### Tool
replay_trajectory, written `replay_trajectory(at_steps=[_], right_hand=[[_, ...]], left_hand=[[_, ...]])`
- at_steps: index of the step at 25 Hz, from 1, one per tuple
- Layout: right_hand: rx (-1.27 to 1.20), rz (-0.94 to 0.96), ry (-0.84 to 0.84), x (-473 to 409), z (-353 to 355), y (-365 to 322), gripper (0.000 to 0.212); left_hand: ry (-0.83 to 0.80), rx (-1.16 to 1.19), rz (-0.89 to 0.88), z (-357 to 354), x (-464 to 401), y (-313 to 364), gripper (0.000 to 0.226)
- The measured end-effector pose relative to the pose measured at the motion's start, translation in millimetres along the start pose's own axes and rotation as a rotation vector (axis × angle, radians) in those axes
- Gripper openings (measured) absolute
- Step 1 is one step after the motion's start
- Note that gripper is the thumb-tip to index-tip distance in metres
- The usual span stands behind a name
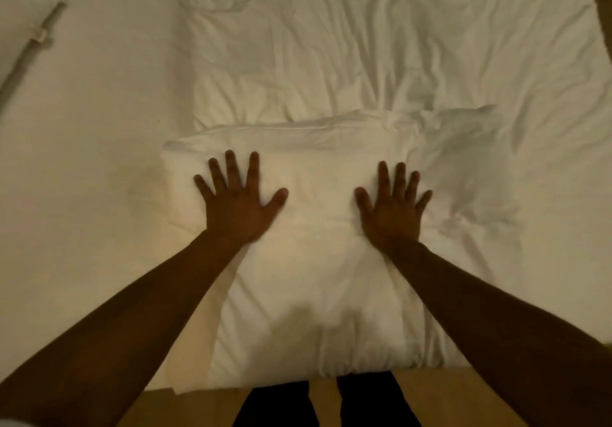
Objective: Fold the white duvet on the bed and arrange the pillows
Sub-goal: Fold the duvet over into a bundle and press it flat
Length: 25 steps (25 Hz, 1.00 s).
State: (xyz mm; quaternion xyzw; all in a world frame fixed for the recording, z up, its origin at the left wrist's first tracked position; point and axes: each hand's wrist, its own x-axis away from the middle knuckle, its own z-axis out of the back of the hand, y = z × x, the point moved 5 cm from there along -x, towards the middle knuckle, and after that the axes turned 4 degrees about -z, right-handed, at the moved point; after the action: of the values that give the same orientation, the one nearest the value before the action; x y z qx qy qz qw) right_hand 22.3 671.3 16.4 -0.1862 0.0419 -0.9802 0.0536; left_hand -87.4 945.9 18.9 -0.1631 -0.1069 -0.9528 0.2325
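Your left hand (236,206) lies flat, palm down, on the folded white duvet (318,261) in the centre of the frame, fingers spread wide and holding nothing. Your right hand (392,209) lies the same way a little to the right, fingers fanned, also gripping nothing; a strip of bare duvet shows between the two thumbs.

The folded duvet runs from mid-frame down to the bottom centre, where its near edge hangs at the edge of the bed (82,168), just above your dark trouser legs (374,403). Its far edge is a fairly straight seam just beyond your fingertips. Its left edge is rounded and clean, close outside your left little finger. Its right side is looser: a rumpled flap spreads out to the right of your right hand, with no crisp edge.

Beyond the far edge, a wrinkled layer of white bedding (381,39) fills the upper centre and upper right. The left half of the frame is smooth open sheet. In the upper left corner, the corner of a pillow (23,12) shows, well apart from the duvet.
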Motion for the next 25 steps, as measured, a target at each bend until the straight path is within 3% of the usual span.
replay_trajectory(at_steps=[7,12,25], right_hand=[[-0.003,-0.011,0.043,7,-22,-18,0.075],[0.067,0.144,0.074,-8,-5,-37,0.068],[0.187,0.285,-0.008,-124,33,-114,0.068]], left_hand=[[0.018,-0.029,-0.044,-17,-15,-5,0.095],[-0.014,-0.027,-0.058,-13,-33,-3,0.098],[-0.159,0.039,0.008,28,-107,3,0.079]])
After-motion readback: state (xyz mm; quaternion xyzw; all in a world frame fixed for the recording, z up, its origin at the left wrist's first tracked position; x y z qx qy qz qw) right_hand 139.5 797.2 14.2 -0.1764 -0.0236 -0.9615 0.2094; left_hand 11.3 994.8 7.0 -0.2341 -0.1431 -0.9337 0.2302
